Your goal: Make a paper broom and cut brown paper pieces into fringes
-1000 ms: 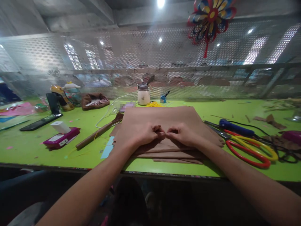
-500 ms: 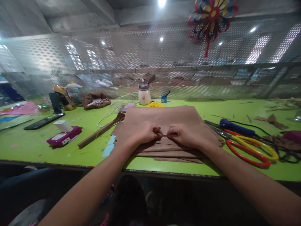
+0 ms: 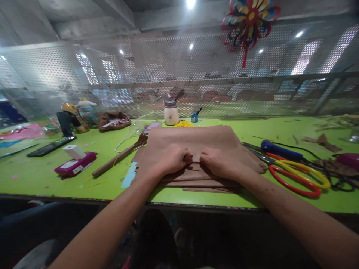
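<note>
A stack of brown paper sheets (image 3: pixel 193 136) lies on the green table in front of me. My left hand (image 3: pixel 175 160) has its fingers closed on the near edge of the top sheet, left of the middle. Just to its right, with a small gap between them, my right hand (image 3: pixel 215 161) pinches the same edge. Between the two hands the edge shows as a narrow dark fold. More sheets stick out below my wrists toward the table's front edge.
Red and yellow scissors (image 3: pixel 297 181) and a blue-handled tool (image 3: pixel 280 150) lie at right. To the left are a rolled brown paper bundle (image 3: pixel 119 157), a purple box (image 3: pixel 75 164) and a phone (image 3: pixel 52 145). A lidded jar (image 3: pixel 171 114) stands behind the stack.
The view has shifted slightly. Both hands remain at the paper's near edge, with their fingers curled a little further over it.
</note>
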Available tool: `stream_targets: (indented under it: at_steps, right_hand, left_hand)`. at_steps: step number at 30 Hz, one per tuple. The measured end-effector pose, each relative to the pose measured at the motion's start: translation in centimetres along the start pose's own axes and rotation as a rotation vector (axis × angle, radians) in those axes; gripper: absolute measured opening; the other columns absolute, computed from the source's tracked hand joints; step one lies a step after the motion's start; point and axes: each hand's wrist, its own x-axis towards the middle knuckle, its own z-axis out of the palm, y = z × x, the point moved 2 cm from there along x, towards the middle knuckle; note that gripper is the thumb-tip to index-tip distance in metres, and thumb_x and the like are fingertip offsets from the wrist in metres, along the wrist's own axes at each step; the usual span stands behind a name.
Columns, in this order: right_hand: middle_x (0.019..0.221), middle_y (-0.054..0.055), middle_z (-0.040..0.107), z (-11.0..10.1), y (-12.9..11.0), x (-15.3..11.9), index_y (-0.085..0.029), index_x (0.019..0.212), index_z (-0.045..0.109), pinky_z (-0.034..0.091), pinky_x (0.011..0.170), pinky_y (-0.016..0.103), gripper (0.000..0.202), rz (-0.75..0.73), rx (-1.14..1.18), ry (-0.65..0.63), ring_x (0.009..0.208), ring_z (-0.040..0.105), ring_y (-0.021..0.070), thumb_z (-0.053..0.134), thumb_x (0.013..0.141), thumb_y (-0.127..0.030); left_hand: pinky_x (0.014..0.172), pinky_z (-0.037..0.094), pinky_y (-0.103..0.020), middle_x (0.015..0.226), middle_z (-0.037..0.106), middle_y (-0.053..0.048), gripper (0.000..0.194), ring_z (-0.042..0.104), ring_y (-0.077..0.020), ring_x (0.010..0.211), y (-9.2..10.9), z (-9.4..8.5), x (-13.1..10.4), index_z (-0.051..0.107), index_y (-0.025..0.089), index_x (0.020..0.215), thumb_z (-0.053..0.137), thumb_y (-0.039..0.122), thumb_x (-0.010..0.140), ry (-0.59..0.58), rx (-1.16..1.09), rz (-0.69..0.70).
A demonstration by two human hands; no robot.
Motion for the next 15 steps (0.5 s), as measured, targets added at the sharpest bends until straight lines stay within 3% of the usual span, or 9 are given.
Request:
stream_targets:
  at_steps: [9, 15]
  right_hand:
    - [0.076, 0.007, 0.056, -0.4, -0.3, -0.8, -0.016, 0.075, 0.055, 0.03, 0.06, 0.026, 0.013, -0.036, -0.04, 0.011, 0.065, 0.045, 0.0157, 0.044, 0.079, -0.014]
    - [0.077, 0.006, 0.054, -0.5, -0.6, -1.1, -0.016, 0.075, 0.055, 0.03, 0.061, 0.027, 0.012, -0.096, -0.069, 0.023, 0.067, 0.043, 0.0161, 0.045, 0.078, -0.012]
  left_hand:
    - [0.059, 0.032, -0.023, 0.062, 0.054, -0.004, 0.024, 0.046, -0.0125, 0.058, 1.1, -0.9, -0.7, 0.055, 0.016, 0.057, 0.044, 0.022, 0.077, -0.003, 0.267, 0.124]
    - [0.06, 0.033, -0.022, 0.065, 0.057, -0.003, 0.01, 0.048, -0.0128, 0.061, 0.7, -1.1, -0.6, 0.059, 0.016, 0.061, 0.051, 0.015, 0.067, -0.033, 0.153, 0.095]
